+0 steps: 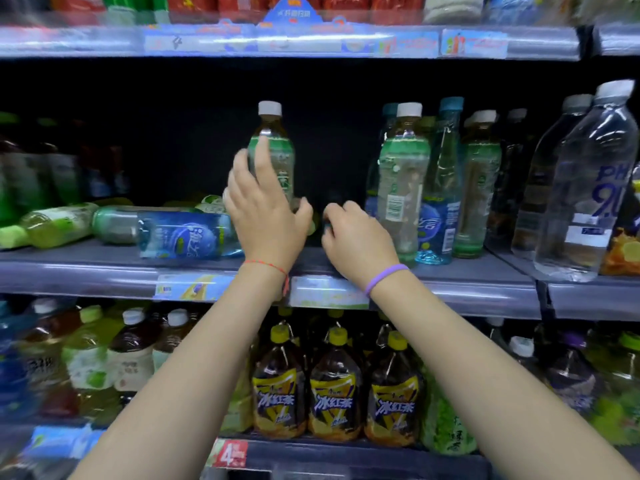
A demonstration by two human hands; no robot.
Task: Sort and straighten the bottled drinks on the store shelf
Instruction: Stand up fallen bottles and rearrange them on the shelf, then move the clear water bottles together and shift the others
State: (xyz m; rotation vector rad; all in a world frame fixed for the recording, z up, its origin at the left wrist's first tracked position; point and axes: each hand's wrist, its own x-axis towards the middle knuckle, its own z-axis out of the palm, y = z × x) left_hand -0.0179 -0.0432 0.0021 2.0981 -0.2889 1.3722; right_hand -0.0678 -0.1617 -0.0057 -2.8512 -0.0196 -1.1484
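Store shelving fills the view, three tiers deep, with a dark back wall behind the middle shelf (450,271). On that shelf one green-label tea bottle (273,150) stands upright and alone in a gap. The left hand (263,209) wraps its lower body, fingers curled round the label. The right hand (353,233) sits just beside it, fingers curled low over something dark at the bottle's foot; whether it grips anything I cannot tell.

Left of the gap, several bottles lie on their sides: a blue-label bottle (187,233) nearest the front edge and pale green bottles (59,223) further along. To the right stands an upright group, a matching green-label bottle (401,188) in front and a blue one (441,202) touching it, then large clear water bottles (581,188).

The likely trouble is the fallen blue-label bottle: it rests near the lip and against the left wrist, so a sideways sweep could roll it off. Sliding the held bottle right too briskly could also knock the close-packed upright group over.
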